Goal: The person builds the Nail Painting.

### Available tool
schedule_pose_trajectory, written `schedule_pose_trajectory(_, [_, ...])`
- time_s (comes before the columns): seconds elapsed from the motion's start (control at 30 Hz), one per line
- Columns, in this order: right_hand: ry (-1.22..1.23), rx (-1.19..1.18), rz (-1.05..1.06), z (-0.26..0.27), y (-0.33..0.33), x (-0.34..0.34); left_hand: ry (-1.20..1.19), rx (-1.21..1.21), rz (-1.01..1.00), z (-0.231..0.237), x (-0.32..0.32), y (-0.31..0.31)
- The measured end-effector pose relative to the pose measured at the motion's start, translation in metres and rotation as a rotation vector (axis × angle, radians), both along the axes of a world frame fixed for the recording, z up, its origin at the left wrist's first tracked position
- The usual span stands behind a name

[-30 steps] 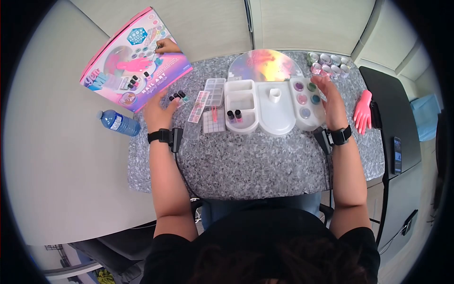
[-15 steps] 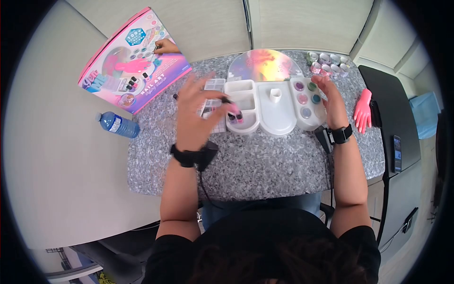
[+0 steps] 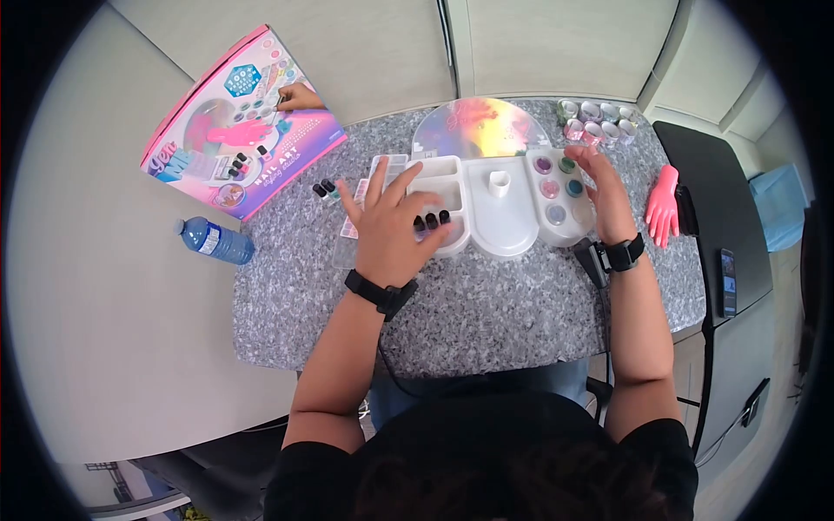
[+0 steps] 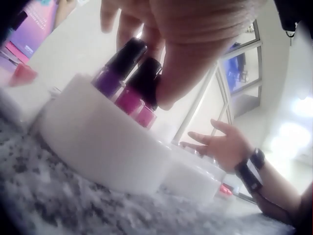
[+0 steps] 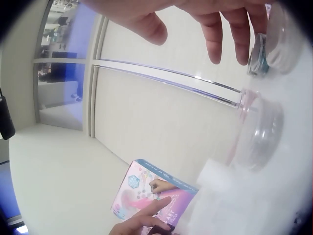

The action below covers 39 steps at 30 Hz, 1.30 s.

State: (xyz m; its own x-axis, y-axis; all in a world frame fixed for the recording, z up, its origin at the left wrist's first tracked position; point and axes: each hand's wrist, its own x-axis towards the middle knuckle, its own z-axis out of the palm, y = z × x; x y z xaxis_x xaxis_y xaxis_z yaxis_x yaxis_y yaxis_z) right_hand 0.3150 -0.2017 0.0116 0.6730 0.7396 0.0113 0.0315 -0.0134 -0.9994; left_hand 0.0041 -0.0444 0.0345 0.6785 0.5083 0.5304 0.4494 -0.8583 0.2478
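My left hand is over the front compartment of a white tray, its thumb and index finger at the black cap of a nail polish bottle and the other fingers spread. A purple polish bottle and one more stand beside it in that compartment, all upright. My right hand is held beside the tray's right wing, fingers extended and holding nothing, next to the round glitter pots. Loose dark-capped polish bottles lie left of the left hand.
A nail art box stands at the back left, near a blue water bottle. Behind the tray is a shiny rounded panel. Several small rolls and a pink model hand lie to the right.
From the loose bottles at the left, my left hand has carried one polish bottle rightward into the tray's front compartment, beside the two there. The right hand has stayed in place.
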Motion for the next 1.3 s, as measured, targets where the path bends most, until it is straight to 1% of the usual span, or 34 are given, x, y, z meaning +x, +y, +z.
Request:
schedule_pose_trajectory(0.07, [0.005,0.004,0.003,-0.001,0.000,0.001,-0.020,0.027,0.018,0.003,-0.004,0.004])
schedule_pose_trajectory(0.13, [0.007,0.006,0.004,-0.002,0.000,0.002,-0.123,0.011,0.185,0.007,-0.018,0.028])
schedule_pose_trajectory(0.2, [0.005,0.011,0.013,-0.003,0.000,0.003,-0.279,-0.222,0.335,0.008,-0.039,0.057])
schedule_pose_trajectory(0.27, [0.000,0.010,0.015,0.000,0.000,0.000,-0.108,0.043,0.640,-0.016,-0.063,0.089])
schedule_pose_trajectory(0.3, [-0.005,0.010,0.015,0.001,0.000,-0.001,-0.108,0.043,0.642,-0.025,-0.072,0.099])
schedule_pose_trajectory(0.37, [-0.010,0.007,0.018,0.001,-0.001,-0.002,-0.015,-0.056,0.714,-0.031,-0.082,0.111])
schedule_pose_trajectory(0.4, [-0.017,0.005,0.015,0.001,0.000,-0.002,-0.019,-0.057,0.715,-0.035,-0.085,0.118])
schedule_pose_trajectory(0.47, [-0.028,0.000,0.014,0.002,0.000,-0.001,-0.010,-0.140,0.708,-0.034,-0.086,0.121])
schedule_pose_trajectory(0.5, [-0.034,-0.006,0.013,0.002,0.000,-0.002,-0.010,-0.143,0.708,-0.034,-0.087,0.121])
schedule_pose_trajectory(0.6, [-0.003,0.010,0.018,0.002,0.000,-0.002,-0.053,-0.166,0.754,-0.016,-0.084,0.108])
schedule_pose_trajectory(0.67, [-0.012,0.005,0.015,0.002,0.001,0.000,-0.358,-0.024,0.424,0.001,-0.075,0.086])
schedule_pose_trajectory(0.73, [-0.011,0.003,0.007,0.000,0.001,0.000,-0.434,-0.095,0.112,0.019,-0.050,0.053])
schedule_pose_trajectory(0.8, [-0.014,0.018,0.016,-0.002,0.001,0.003,-0.334,-0.035,-0.049,0.029,-0.025,0.020])
schedule_pose_trajectory(0.83, [-0.013,0.016,0.011,-0.001,0.000,0.002,-0.332,-0.038,-0.053,0.027,-0.015,0.006])
schedule_pose_trajectory(0.9, [-0.041,-0.004,0.004,0.002,-0.001,0.000,-0.199,-0.067,-0.115,0.023,0.002,-0.014])
schedule_pose_trajectory(0.93, [-0.042,-0.005,0.003,0.002,-0.001,0.000,-0.200,-0.068,-0.116,0.020,0.007,-0.017])
schedule_pose_trajectory(1.03, [-0.057,-0.008,0.005,0.003,-0.001,0.000,-0.142,-0.054,-0.092,0.009,0.013,-0.016])
schedule_pose_trajectory(1.1, [-0.046,0.003,0.017,0.004,-0.002,-0.002,-0.069,-0.026,-0.012,0.005,0.013,-0.013])
schedule_pose_trajectory(1.3, [-0.058,-0.021,0.004,0.008,-0.002,-0.005,-0.043,0.035,0.006,0.004,0.015,-0.015])
